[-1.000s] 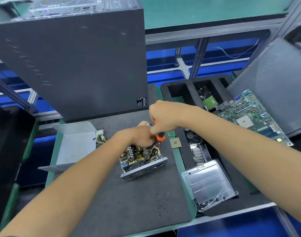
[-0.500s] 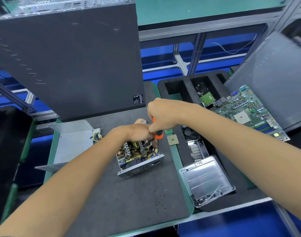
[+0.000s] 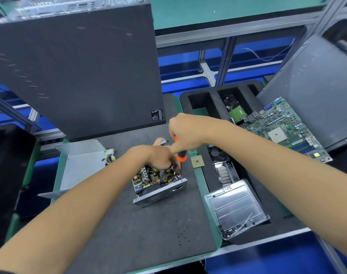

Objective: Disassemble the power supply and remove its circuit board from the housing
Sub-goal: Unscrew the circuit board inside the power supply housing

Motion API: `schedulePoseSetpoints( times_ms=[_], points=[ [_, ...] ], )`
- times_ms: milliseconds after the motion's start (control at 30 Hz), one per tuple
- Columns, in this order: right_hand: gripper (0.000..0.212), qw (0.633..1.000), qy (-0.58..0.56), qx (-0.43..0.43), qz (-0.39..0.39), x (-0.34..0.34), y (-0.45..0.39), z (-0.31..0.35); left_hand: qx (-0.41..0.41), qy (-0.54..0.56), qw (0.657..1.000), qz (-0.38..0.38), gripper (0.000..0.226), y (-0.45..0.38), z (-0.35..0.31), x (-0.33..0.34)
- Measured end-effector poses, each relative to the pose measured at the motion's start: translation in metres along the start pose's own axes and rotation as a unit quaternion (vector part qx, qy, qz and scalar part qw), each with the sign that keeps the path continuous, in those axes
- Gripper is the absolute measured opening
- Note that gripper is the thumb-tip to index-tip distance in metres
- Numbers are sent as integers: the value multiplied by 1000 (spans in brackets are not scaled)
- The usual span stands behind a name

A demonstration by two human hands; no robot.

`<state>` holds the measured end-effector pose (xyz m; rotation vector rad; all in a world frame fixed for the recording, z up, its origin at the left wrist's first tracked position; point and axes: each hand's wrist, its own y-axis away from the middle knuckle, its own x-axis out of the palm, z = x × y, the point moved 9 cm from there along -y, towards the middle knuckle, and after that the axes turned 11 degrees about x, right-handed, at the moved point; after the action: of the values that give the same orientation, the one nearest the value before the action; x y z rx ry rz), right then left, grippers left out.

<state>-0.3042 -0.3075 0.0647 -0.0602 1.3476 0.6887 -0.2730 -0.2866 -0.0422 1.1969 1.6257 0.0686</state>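
Centre of the frame, the power supply (image 3: pixel 158 182) sits open-topped on the dark mat (image 3: pixel 141 230), its circuit board (image 3: pixel 155 176) exposed but not yet out of the housing (image 3: pixel 158 196); the right hand (image 3: pixel 185 133) is wrapped round the orange-and-black screwdriver (image 3: pixel 181 155), shaft pointing down at the board's right-hand corner; the left hand (image 3: pixel 160 157) curls over the far side of the unit, steadying it, though exactly what the fingers grip I cannot tell; this looks like the board-screw stage; next comes keeping the tip seated and square, lifting the screw clear, perhaps to the metal tray (image 3: pixel 235 206) at lower right; the cover (image 3: pixel 80 167) lies off to the left.
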Motion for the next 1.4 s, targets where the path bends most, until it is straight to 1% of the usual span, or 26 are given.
schedulePoseSetpoints(
  times_ms=[67, 100, 200, 433, 600, 767, 900, 1067, 1400],
  points=[
    [42, 1000, 3, -2, 0, 2, 1, 0, 0, -34, 998, 56, 70, 2, 2, 10],
    [43, 1000, 3, -2, 0, 2, 1, 0, 4, -48, 997, 67, 73, 2, 4, 11],
    [43, 1000, 0, -3, -1, 3, 0, -1, 9, -75, 995, 65, 70, -1, 8, 12],
    [41, 1000, -11, -1, -9, -1, -2, -3, -9, -38, 999, 33, 64, -1, 10, 9],
    [39, 1000, -3, 1, 1, 7, -2, -4, -14, -60, 998, 24, 58, -2, 12, 9],
    [43, 1000, -1, -5, -6, 3, 0, -5, -4, -45, 998, 32, 60, -5, 12, 10],
    [46, 1000, 5, -9, -6, -1, 2, -5, -7, -67, 997, 40, 53, -9, 17, 14],
    [45, 1000, 3, -6, 0, 3, 1, -5, 0, -64, 997, 31, 59, -10, 17, 13],
    [41, 1000, 0, -2, -4, 4, 0, -4, -2, -45, 999, 23, 53, -10, 18, 14]
  ],
)
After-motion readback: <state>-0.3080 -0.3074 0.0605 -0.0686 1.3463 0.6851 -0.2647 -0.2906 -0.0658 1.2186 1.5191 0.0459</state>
